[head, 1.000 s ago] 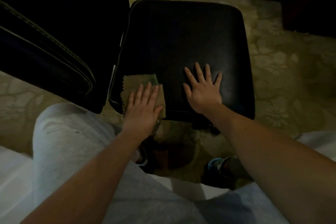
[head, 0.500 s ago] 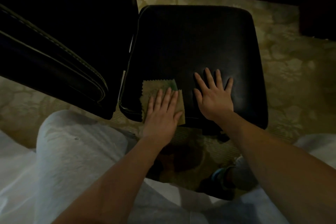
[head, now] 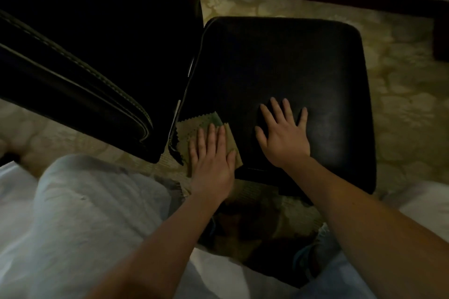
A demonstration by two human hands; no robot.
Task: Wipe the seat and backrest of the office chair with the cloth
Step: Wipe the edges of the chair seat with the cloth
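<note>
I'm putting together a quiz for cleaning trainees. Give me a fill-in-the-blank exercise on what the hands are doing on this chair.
1. The left hand presses the ____ flat with straight fingers.
2. The right hand rests, fingers spread, on the bare black ____.
3. The stitched backrest stands on the ____ side of the picture.
Missing words: cloth; seat; left.

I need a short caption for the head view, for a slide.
The left hand presses the cloth on the seat; the right hand lies flat beside it.
</note>
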